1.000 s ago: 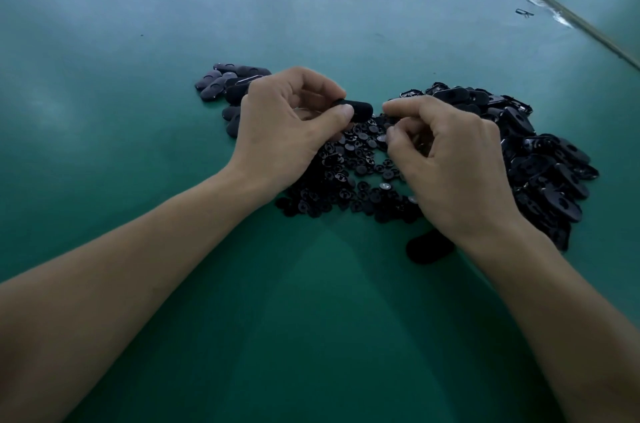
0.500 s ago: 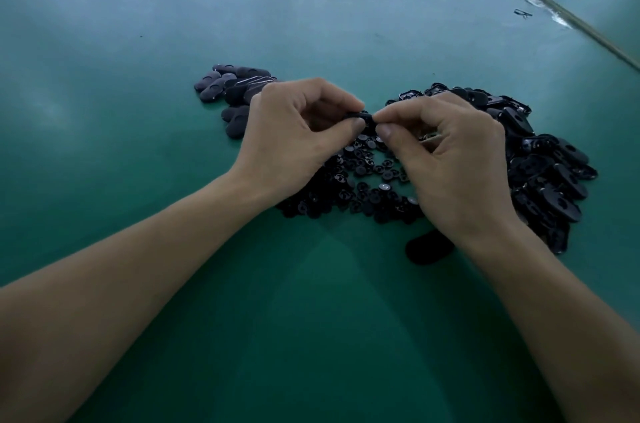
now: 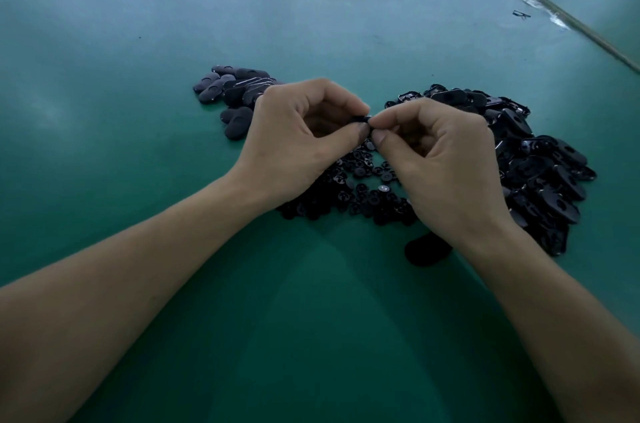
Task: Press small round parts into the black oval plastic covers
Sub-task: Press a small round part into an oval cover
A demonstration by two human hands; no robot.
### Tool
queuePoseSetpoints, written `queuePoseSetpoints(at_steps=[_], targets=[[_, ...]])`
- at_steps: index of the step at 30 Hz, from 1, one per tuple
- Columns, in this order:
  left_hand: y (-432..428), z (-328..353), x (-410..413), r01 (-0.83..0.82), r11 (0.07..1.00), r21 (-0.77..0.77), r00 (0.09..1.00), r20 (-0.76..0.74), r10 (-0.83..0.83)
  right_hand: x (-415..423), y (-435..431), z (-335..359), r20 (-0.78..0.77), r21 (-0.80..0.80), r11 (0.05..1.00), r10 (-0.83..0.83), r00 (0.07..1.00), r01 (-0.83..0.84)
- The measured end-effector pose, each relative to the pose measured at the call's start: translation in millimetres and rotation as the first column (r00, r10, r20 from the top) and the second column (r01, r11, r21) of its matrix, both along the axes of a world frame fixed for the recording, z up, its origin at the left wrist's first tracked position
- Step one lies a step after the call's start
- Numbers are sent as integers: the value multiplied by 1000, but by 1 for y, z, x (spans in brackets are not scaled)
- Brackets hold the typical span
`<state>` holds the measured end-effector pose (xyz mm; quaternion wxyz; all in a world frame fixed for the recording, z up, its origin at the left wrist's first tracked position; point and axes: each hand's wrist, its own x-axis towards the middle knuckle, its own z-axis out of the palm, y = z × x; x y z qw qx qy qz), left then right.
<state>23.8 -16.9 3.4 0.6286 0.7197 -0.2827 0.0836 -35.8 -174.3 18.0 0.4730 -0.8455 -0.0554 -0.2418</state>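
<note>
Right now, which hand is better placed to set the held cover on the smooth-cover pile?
Left, probably. Both hands pinch the black oval plastic cover, but the left hand sits beside the pile of smooth black oval covers; the right hand would cross over.

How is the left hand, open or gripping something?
Gripping: left hand pinches a black cover between thumb and fingertips; right hand pinches it too.
</note>
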Motion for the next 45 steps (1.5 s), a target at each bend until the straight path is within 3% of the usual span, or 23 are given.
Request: queuePoseSetpoints(at_steps=[19,28,34,45], targets=[[-1,-1,-2,-20,999,50,997,72,16,0,1,-1,-28,48,999,-24,999,25],[-2,0,-1,-79,992,95,990,124,67,-3,4,2,16,-28,999,-42,999,42],[-2,0,-1,-42,997,71,997,68,37,0,-2,-2,-1,-112,991,-69,998,69],[2,2,0,24,1000,4,999,-22,-24,5,-10,-3,-48,76,997,33,998,-29]])
